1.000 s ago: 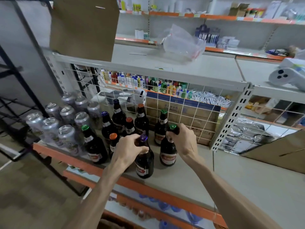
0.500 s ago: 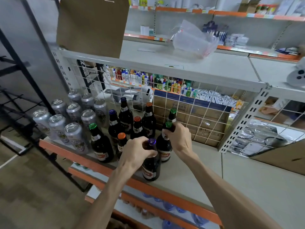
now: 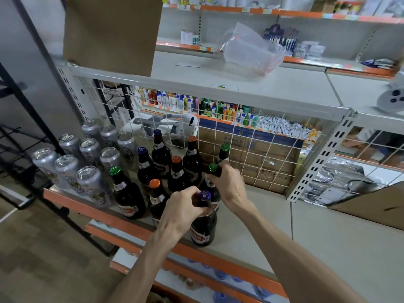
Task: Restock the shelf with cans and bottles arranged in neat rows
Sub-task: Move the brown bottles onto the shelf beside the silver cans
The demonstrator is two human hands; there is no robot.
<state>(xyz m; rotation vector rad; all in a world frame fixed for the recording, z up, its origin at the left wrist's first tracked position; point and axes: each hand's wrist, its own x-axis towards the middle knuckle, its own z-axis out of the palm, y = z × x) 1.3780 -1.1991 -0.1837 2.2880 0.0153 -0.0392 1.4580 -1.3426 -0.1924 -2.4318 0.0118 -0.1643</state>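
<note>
On shelf (image 3: 242, 235) near edge: left hand (image 3: 183, 207) curled round purple-capped bottle (image 3: 204, 228) neck, right hand (image 3: 229, 185) round green-capped bottle (image 3: 213, 167) neck (likely steering both into row).

On the shelf (image 3: 251, 226) the cans (image 3: 89, 149) stand far left, the bottles (image 3: 161, 158) just right of them, a wire grid (image 3: 262, 154) behind both, and a bag (image 3: 251, 51) on the upper shelf (image 3: 262, 88).
</note>
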